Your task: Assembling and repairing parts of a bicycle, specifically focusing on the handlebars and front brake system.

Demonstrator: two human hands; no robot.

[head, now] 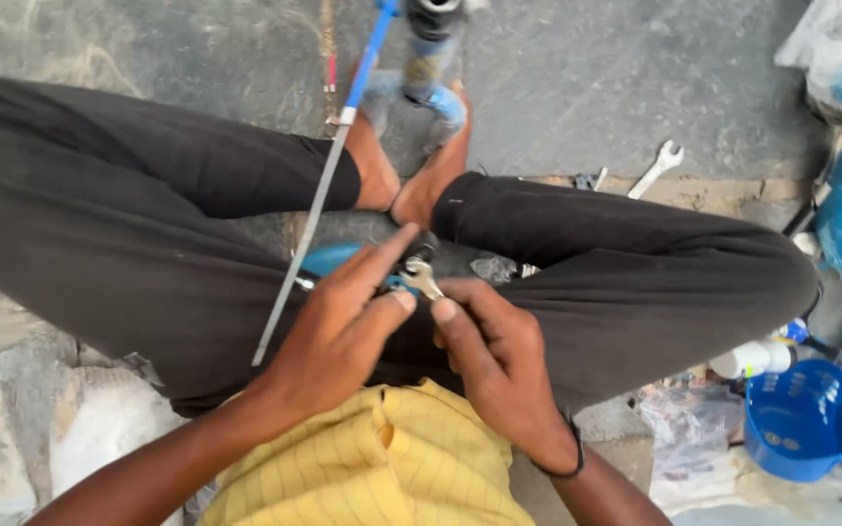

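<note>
Left hand (343, 326) and right hand (494, 356), fingertips together, pinch a small steel open-ended spanner (422, 279) against a glossy blue frame part (328, 259). A thin grey metal rod (299, 258) slants across the dark trousers (129, 214).

Both hands meet over the lap: the left hand (343, 331) sits just left of the small wrench (423, 280), the right hand (494, 356) just behind and right of it, fingertips touching it. A long rod (314, 219) runs off to the left. Feet (411, 166) lie beyond. Another spanner (657, 169) lies far right on the floor (577, 78), a tub (801, 419) near right.
</note>
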